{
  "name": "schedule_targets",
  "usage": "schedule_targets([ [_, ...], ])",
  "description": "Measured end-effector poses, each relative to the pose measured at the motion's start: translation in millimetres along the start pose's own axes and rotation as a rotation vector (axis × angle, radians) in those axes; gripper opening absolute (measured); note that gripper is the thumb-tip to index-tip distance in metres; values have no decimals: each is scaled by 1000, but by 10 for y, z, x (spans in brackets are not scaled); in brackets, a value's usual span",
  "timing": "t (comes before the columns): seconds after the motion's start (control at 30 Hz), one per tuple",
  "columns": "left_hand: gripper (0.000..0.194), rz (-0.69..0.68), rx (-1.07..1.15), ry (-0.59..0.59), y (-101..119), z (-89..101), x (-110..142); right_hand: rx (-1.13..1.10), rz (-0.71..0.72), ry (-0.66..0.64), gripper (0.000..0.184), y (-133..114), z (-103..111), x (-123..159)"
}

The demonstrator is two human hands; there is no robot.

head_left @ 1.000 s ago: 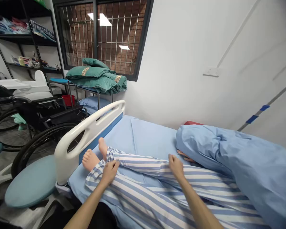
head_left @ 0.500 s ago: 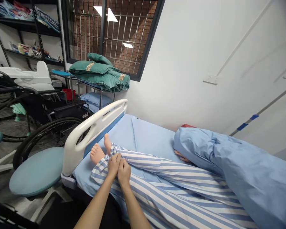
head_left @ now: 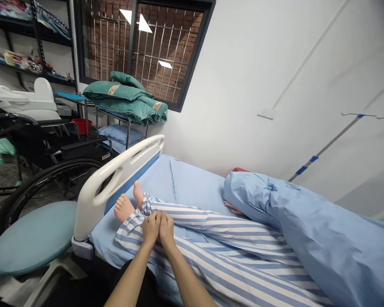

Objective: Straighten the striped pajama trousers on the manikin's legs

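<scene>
A lifelike patient manikin lies on the bed in blue-and-white striped pyjamas, with its bare feet (head_left: 124, 208) pointing towards me. My left hand (head_left: 151, 228) and my right hand (head_left: 167, 230) sit side by side, fingers curled onto the striped trouser leg (head_left: 192, 224) just above the ankles. Both seem to hold the fabric. A light blue blanket (head_left: 307, 221) covers the upper body and head end. The manikin's own hand (head_left: 233, 207) pokes out from under its edge. The face is hidden.
A white bed side rail (head_left: 115, 179) runs along the near left of the light blue mattress (head_left: 192, 187). Beyond it stand a round teal stool seat (head_left: 32, 236), a black wheelchair (head_left: 51, 170), and a trolley with green folded cloth (head_left: 124, 100).
My right hand has moved left along the trouser leg to join my left hand, and both have stayed together over the last half second. The view has shifted slightly.
</scene>
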State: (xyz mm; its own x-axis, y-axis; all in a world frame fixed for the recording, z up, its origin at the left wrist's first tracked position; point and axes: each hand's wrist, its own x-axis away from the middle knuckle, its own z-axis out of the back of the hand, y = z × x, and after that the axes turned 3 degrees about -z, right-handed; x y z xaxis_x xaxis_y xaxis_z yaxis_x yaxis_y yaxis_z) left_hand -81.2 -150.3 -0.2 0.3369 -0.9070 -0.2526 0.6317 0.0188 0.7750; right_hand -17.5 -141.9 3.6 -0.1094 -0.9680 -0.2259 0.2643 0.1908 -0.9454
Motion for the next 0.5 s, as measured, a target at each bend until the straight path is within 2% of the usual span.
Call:
schedule_targets([
  [0.1,34,-4,-56,-33,7,6,1,136,115,-18,37,-47,191,30],
  [0.17,34,7,-65,-29,32,9,-7,156,136,9,37,-22,330,48],
  [0.3,36,20,93,-2,178,-50,-11,41,3,110,42,125,486,25],
  [0.43,38,-50,371,-27,394,-219,84,-78,-58,105,41,200,485,-40],
  [0.5,37,-75,396,-60,455,-303,156,-120,-65,117,39,175,491,-58],
])
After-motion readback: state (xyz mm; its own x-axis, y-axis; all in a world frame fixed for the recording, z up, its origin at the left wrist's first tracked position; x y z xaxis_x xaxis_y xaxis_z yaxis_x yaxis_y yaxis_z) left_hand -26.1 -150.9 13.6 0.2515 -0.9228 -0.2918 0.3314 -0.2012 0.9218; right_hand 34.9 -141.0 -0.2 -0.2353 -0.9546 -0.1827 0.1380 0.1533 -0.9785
